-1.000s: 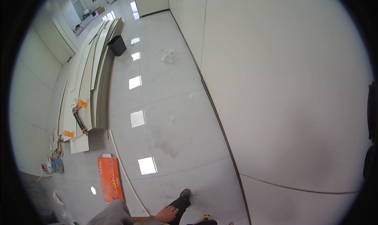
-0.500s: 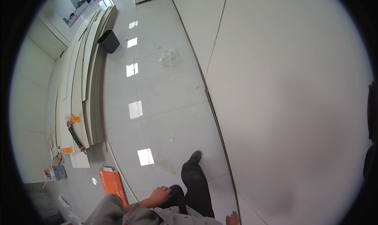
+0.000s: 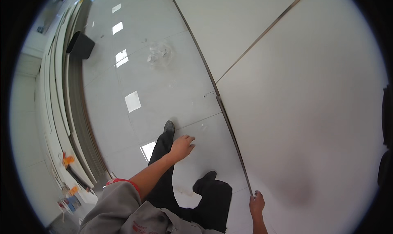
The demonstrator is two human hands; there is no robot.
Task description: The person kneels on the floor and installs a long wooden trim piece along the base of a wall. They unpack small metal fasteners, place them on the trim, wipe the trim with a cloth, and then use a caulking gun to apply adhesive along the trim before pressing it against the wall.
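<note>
My left hand (image 3: pixel 182 147) hangs in the air over the grey tiled floor, empty, its fingers loosely bent and apart. At the lower right, my right hand (image 3: pixel 257 203) is at the dark lower edge of a large white wall panel (image 3: pixel 303 123), fingers curled over that edge. My palm and thumb there are partly hidden. A slanting seam (image 3: pixel 262 32) separates this panel from the white panel beyond it (image 3: pixel 229 13), and a brownish strip shows in it.
A long stack of pale boards (image 3: pixel 61 107) lies along the left, with a black-handled tool (image 3: pixel 77 177) near its close end. Beside the stack a dark bin (image 3: pixel 84 46) is tilted. Crumpled clear plastic (image 3: pixel 159 54) lies on the floor tiles (image 3: pixel 184 86).
My left hand has swung forward and my legs have stepped. My right hand has come up to the panel's edge. The seam between the panels looks wider. The view has shifted.
</note>
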